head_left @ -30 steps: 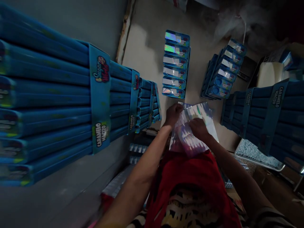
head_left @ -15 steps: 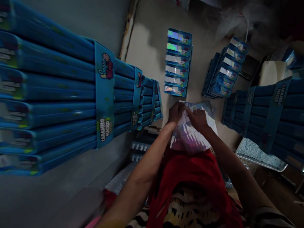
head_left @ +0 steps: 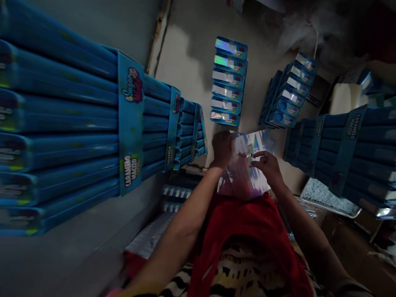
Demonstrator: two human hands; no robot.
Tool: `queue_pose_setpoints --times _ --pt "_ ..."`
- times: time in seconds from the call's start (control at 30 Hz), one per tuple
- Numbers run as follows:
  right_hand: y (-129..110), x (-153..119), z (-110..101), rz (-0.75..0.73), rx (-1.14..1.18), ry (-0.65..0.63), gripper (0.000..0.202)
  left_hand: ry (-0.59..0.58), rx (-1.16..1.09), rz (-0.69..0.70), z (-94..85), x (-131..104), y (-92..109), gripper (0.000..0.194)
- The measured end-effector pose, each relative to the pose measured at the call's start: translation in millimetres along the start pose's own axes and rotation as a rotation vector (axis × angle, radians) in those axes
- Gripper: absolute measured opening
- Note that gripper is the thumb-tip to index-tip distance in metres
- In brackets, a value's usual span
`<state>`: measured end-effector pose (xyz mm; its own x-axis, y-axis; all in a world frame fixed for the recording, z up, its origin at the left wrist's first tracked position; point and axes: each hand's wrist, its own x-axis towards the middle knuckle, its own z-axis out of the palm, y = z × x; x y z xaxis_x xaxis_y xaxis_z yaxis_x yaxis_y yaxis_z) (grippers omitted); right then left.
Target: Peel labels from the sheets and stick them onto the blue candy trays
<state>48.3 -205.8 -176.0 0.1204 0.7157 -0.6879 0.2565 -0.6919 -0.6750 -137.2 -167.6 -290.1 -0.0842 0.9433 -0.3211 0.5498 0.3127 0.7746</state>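
A shiny, see-through iridescent sheet [head_left: 247, 177] lies in front of me above the red apron. My left hand [head_left: 222, 148] is closed on the upper left part of this sheet. Over the middle of the sheet, my right hand [head_left: 266, 165] pinches a small pale piece [head_left: 251, 159] between thumb and fingers; what exactly it is cannot be made out. Just beyond the sheet stands a stack of blue boxes [head_left: 229, 82] with shiny labels on their ends.
Large stacks of banded blue boxes [head_left: 71, 128] rise close on my left, more [head_left: 349, 144] on the right. Another blue stack [head_left: 291, 90] stands behind right. A metal tray [head_left: 329, 200] of pale blue pieces sits at the lower right.
My right hand has moved away from my left hand, to the right and slightly down, and now pinches a small piece. The sheet's surface shows more openly between them. The view has shifted slightly.
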Motion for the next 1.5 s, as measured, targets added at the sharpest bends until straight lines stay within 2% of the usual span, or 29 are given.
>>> queue_pose_setpoints --times 0.07,0.13,0.2,0.27,0.33,0.47,0.6,0.7,0.87,1.0,1.17,1.4,1.5 --pt "-14 -11 -15 0.091 0.254 -0.031 0.031 -0.003 -0.132 -0.004 -0.9 -16 15 0.02" --pt "-27 -19 -28 0.164 0.401 -0.05 0.036 -0.053 -0.444 -0.142 -1.1 -32 35 0.037" --pt "-37 -23 -37 0.212 0.441 -0.043 0.038 -0.201 -0.789 -0.323 -1.0 -40 55 0.056" --pt "-44 -24 -43 0.231 0.434 -0.025 0.037 -0.361 -1.012 -0.419 -0.8 -40 73 0.061" --pt "-48 -25 -48 0.227 0.421 -0.014 0.037 -0.462 -1.096 -0.433 -0.8 -33 87 0.056" --pt "-54 -26 -55 0.187 0.39 0.003 0.038 -0.536 -1.111 -0.438 -1.0 -22 105 0.044" --pt "-61 -25 -60 0.13 0.344 0.057 0.037 -0.399 -1.072 -0.406 -3.1 -19 115 0.045" --pt "-73 -16 -61 0.042 0.315 0.171 0.037 -0.27 -1.043 -0.388 -5.6 -10 130 0.046" --pt "-106 28 -67 -0.193 0.102 0.432 0.025 -0.043 -1.016 -0.207 0.3 32 172 0.032" --pt "-125 67 -75 -0.214 -0.247 0.566 0.015 0.096 -0.915 -0.113 14.3 69 186 0.02" --pt "-128 84 -79 -0.195 -0.452 0.635 0.013 0.097 -0.88 -0.131 25.4 83 179 0.018" --pt "-123 90 -80 -0.174 -0.477 0.597 0.013 0.057 -0.938 -0.167 31.2 84 175 0.018" --pt "-119 98 -80 -0.148 -0.497 0.589 0.011 0.031 -0.973 -0.25 39.9 87 171 0.022"
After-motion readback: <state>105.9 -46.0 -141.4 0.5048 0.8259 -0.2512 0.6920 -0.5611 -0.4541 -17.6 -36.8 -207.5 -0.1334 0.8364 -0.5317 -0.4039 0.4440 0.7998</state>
